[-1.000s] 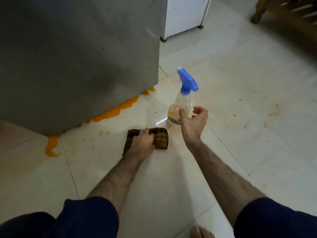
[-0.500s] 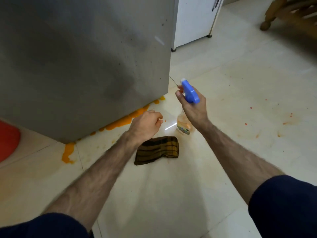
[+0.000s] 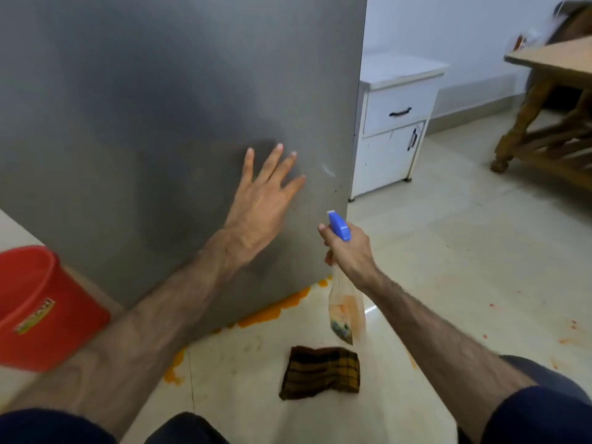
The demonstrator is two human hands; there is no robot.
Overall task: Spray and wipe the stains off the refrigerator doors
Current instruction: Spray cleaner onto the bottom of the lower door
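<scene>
Holding the clear plastic spray bottle with the blue trigger head [image 3: 342, 283] by its neck, my right hand [image 3: 349, 251] had its fingers curled round it and the nozzle pointed up toward the grey brushed-metal refrigerator door [image 3: 160, 107]. Inside the bottle sat a low pool of orange-tinted liquid, with most of the body above it clear. A red plastic bucket [image 3: 41, 309] stood at the left, just beside the refrigerator's lower corner; I could not tell what was in it.

Along the door's bottom edge ran an orange spill [image 3: 269, 312] on the pale tiled floor [image 3: 448, 267], trailing away to the left. The brown checked cloth [image 3: 320, 373] lay crumpled on the tiles near that spill, below the bottle and apart from both hands. Right of the door's vertical edge the floor opened out, dotted with small reddish specks, as far as a white cabinet with black handles [image 3: 394, 129] and a wooden table [image 3: 551, 100].

My left hand [image 3: 262, 200] was spread wide, fingers straight and splayed, over the lower right part of the door; whether the palm pressed the metal I could not tell. Both forearms were bare and stretched forward.
</scene>
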